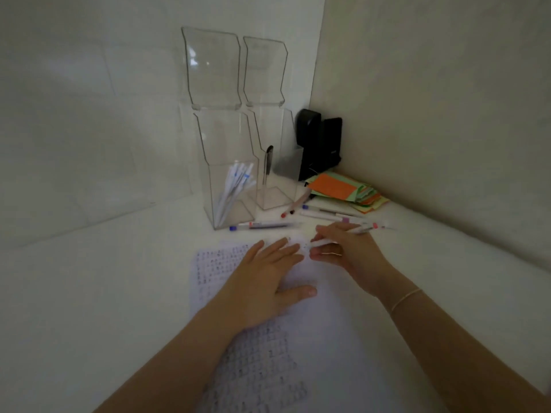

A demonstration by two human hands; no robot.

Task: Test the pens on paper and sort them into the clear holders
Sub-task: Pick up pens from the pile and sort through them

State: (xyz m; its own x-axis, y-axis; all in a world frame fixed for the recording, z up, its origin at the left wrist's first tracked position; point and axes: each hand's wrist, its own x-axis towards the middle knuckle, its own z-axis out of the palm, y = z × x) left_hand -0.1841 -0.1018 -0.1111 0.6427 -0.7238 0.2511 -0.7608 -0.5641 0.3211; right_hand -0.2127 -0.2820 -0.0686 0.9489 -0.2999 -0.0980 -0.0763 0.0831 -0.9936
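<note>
Setting: At a white corner desk, under dim light, a person tests pens on a printed sheet of paper (298,338).
Left hand: the left hand (262,281) lies flat on the sheet, fingers straight and spread, holding it still.
Right hand: at 3 o'clock of the left, the right hand (346,251) pinches a white pen (343,235), tip near the sheet's top edge; whether it touches is unclear.
Sorted: at 12 o'clock, the left holder (229,174) keeps several white pens (232,192); the right holder (274,162) keeps one dark-capped pen (268,165).
Remaining: a handful of loose pens (328,211) lie between holders and hands, one blue-capped pen (265,225) just beside the left holder.
Progress: seemingly past halfway, with this pen and the loose ones unsorted.
Background: coloured paper slips (346,189) and black objects (319,144) at 1 o'clock.
</note>
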